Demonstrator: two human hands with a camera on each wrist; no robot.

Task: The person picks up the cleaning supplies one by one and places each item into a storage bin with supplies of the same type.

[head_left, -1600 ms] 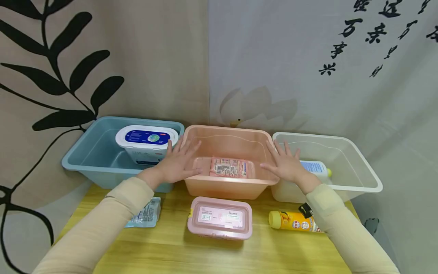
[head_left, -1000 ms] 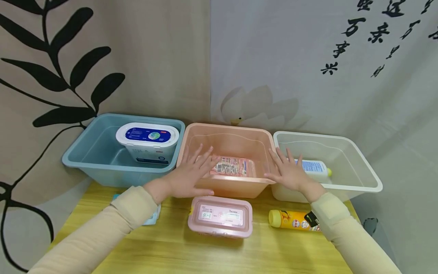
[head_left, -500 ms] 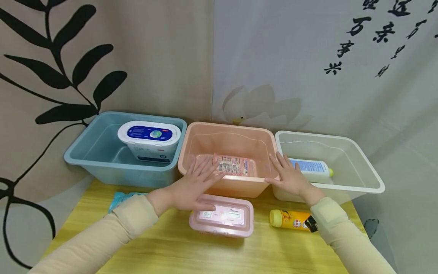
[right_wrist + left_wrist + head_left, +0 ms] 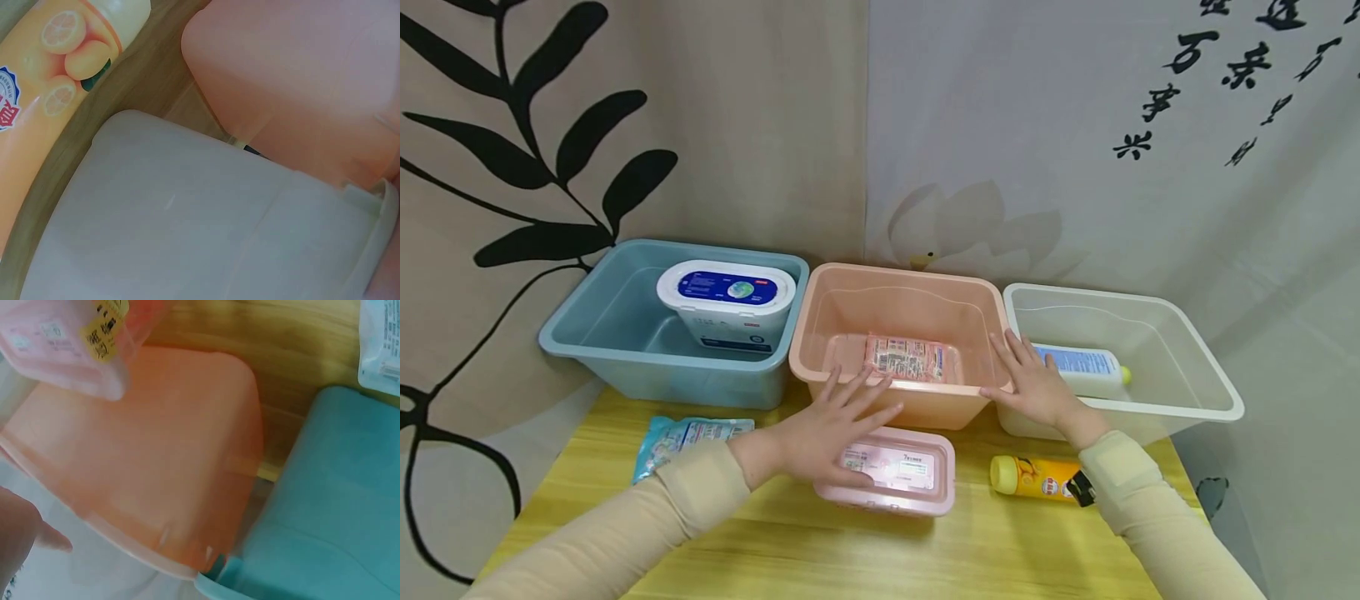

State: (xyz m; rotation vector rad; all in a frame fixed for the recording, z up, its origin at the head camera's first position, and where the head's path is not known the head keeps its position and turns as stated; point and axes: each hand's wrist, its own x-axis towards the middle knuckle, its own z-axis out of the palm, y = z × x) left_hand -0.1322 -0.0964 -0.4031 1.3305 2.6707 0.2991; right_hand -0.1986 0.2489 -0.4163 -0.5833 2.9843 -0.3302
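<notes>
With fingers spread, my left hand hovers over the left part of a pink lidded box in the head view, its fingertips overlapping the front of the peach bin. My right hand lies with straight fingers at the meeting rims of the peach bin and the white bin. A pink printed packet lies inside the peach bin. In the white bin lies a white bottle with a blue label. An orange bottle with a yellow cap lies on the table below my right hand.
At the left stands a blue bin with a white lidded tub in it. A light blue packet lies before it, partly behind my left sleeve. Behind the bins hangs a printed curtain. The wooden table extends toward me.
My left hand has come back from between the blue and peach bins to above the pink box, uncovering more of the light blue packet. My right hand has shifted slightly right and down.
</notes>
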